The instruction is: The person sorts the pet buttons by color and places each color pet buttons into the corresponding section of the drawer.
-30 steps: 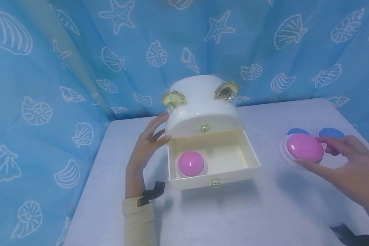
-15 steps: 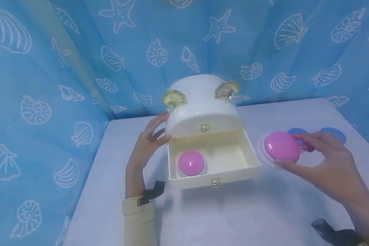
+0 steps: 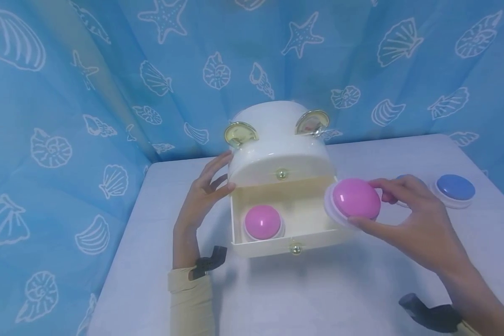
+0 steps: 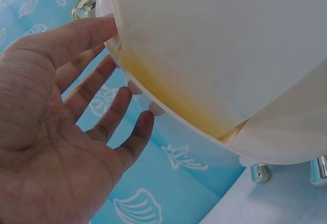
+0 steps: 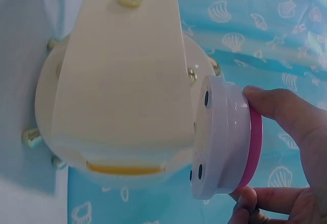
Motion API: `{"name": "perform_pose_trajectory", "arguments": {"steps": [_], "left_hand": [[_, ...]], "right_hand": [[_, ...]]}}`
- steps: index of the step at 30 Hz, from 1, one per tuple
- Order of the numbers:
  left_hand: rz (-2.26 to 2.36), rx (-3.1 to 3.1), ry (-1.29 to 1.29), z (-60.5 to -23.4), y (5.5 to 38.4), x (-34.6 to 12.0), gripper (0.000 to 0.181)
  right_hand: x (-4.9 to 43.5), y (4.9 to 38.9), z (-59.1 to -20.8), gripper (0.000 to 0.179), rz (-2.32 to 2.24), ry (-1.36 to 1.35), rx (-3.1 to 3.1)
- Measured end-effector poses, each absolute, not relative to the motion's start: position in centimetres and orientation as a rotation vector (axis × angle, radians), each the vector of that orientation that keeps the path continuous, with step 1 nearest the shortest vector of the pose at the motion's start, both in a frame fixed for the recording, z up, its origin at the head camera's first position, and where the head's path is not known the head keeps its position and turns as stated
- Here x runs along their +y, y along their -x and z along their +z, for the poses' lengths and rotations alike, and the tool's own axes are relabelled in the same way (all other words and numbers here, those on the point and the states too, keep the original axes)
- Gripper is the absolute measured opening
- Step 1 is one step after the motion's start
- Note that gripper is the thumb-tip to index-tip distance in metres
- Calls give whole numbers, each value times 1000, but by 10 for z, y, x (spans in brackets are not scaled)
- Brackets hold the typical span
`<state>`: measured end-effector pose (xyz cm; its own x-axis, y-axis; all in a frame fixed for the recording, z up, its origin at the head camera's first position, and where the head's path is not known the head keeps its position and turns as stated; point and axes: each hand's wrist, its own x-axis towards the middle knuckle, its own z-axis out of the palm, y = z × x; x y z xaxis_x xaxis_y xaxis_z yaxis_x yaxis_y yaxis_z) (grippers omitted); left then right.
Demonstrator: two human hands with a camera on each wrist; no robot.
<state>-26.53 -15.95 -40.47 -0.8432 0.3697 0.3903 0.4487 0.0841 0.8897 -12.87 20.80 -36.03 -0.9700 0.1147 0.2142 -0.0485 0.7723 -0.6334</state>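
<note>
A white storage box (image 3: 279,133) with gold ear-like trims has its lower drawer (image 3: 260,250) pulled out. Inside the drawer, at its left, sits a pink push button (image 3: 262,222) on a white base. My left hand (image 3: 201,196) rests against the box's left side; in the left wrist view its spread fingers (image 4: 115,114) touch the curved wall. My right hand (image 3: 420,224) pinches a second pink push button (image 3: 357,198) between thumb and fingers, above the drawer's right edge. The right wrist view shows this button's white underside (image 5: 207,137) tilted toward the drawer.
To the right, a blue push button (image 3: 455,187) stands on the white table (image 3: 311,298). Another blue one (image 3: 403,177) is mostly hidden behind my right hand. A blue curtain (image 3: 176,116) with shell prints hangs behind and at the left.
My right hand has carried the pink push button left, from near the blue buttons to the drawer's right edge. The left hand stays against the box.
</note>
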Motion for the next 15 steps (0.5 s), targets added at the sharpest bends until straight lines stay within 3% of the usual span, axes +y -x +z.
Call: {"name": "perform_pose_trajectory", "arguments": {"steps": [15], "left_hand": [[-1914,-2261,855,-404,266,-160,61]], "right_hand": [[177,146,-368,71,1087,-75,-2688]]}}
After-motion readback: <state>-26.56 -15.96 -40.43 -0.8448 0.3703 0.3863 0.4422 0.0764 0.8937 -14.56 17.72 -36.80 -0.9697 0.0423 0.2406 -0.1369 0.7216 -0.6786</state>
